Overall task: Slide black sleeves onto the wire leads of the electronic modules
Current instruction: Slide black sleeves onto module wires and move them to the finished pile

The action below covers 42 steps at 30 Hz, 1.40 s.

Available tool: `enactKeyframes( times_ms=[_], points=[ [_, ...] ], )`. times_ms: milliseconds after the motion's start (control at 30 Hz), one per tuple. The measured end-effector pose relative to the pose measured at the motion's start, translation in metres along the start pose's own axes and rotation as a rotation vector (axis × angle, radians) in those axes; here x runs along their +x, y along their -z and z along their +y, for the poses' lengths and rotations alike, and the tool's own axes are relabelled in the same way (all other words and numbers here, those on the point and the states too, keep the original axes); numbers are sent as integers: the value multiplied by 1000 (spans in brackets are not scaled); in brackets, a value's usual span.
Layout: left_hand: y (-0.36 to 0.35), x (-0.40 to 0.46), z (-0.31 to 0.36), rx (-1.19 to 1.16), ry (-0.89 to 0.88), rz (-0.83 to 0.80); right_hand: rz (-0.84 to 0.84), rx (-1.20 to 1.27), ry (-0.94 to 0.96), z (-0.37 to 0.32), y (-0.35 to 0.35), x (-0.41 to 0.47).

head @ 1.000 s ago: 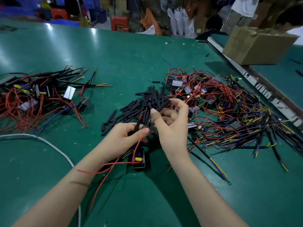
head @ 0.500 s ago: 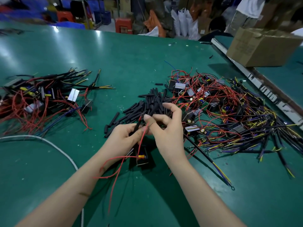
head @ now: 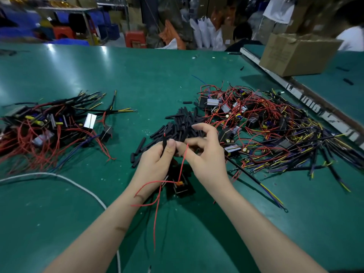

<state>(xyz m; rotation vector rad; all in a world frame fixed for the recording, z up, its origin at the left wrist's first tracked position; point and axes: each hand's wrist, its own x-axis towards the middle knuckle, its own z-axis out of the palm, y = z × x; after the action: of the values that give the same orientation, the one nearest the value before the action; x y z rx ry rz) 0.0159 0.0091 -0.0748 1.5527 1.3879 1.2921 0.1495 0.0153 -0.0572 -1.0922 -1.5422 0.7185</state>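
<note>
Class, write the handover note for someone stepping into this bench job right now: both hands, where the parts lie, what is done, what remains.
Left hand: pinches a black sleeve upright, a red lead tip showing at its top.
Right hand: pinches another red lead of the same module, which lies on the green table between the wrists.
Loose sleeves: heap just beyond the hands.
Done: sleeved modules look stacked in the left pile.
Left: sleeve the lead in the right hand, then work through the right pile, where many wires look sleeved but the red leads look bare.
</note>
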Motion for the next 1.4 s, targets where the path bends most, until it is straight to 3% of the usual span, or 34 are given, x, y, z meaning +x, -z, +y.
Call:
enactKeyframes(
  times_ms=[467,633,1067,1233,1333,1400],
  points=[
    [3,-1,-1,-61,-60,36,-363,-82,-98,-1,12,-2],
    [5,-2,-1,25,-79,-25,-186,68,-165,-9,18,5],
    [6,-4,12,171,-83,-193,-150,217,-350,-6,17,11],
    [4,-6,16,161,-50,-275,14,195,-297,-7,20,12],
    [5,-7,19,168,-32,-307,-84,24,-189,-8,18,10],
    [7,-7,19,163,-8,-324,-122,57,-157,-10,16,9]
  ],
)
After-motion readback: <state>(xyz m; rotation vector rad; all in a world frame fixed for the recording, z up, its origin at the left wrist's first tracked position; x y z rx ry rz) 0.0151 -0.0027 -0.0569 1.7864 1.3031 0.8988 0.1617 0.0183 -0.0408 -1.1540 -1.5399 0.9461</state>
